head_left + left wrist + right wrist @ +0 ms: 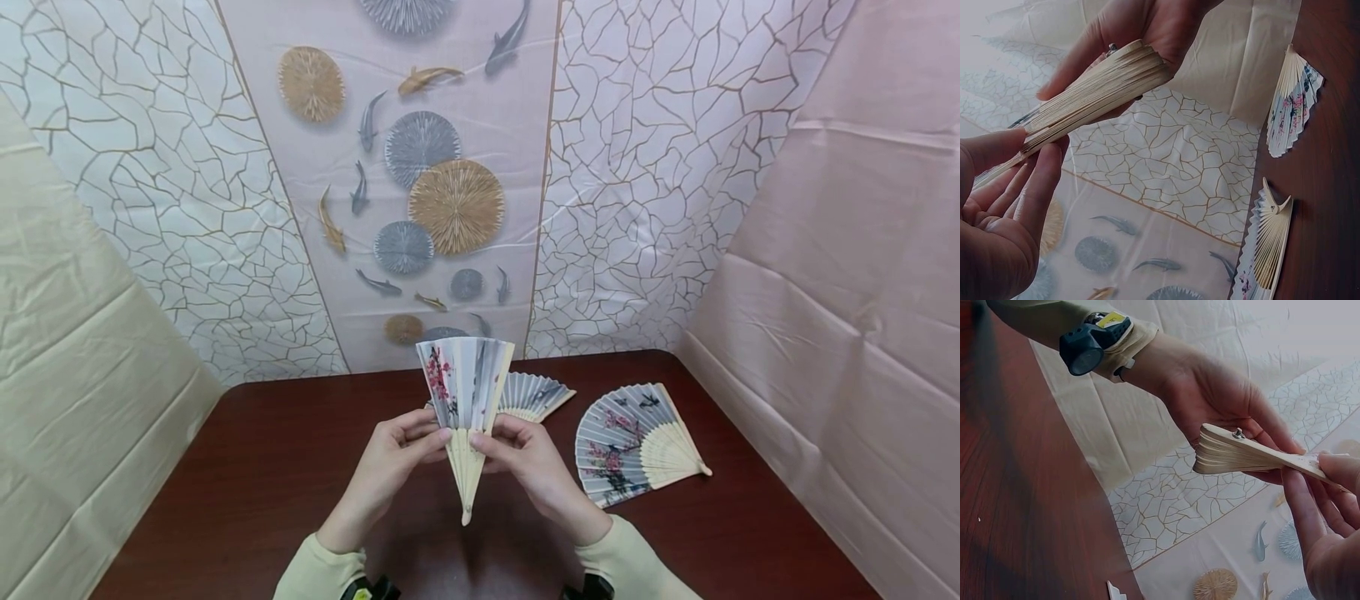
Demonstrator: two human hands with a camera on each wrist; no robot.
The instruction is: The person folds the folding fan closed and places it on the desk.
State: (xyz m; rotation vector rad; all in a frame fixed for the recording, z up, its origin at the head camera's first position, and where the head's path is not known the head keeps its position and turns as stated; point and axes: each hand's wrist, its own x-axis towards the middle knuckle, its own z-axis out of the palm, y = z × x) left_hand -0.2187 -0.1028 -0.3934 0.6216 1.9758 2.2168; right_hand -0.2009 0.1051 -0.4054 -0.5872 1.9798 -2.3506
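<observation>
A partly spread folding fan (pixel 467 392) with pink blossoms on pale cloth stands upright above the table, its pivot end pointing down. On its left side my left hand (pixel 393 458) pinches the ribs between thumb and fingers. My right hand (pixel 531 462) grips the opposite edge the same way. The left wrist view shows the fan's wooden ribs (pixel 1094 94) stacked close together between both hands. A metal pivot pin (pixel 1239 433) shows near the ribs' end in the right wrist view.
On the dark red table (pixel 300 500), a spread fan with blossoms (pixel 618 442) lies at the right. Another spread fan (pixel 536 396) lies behind my right hand, partly hidden. Patterned cloth (pixel 637 167) hangs behind the table, with plain cloth (pixel 847 333) along the sides.
</observation>
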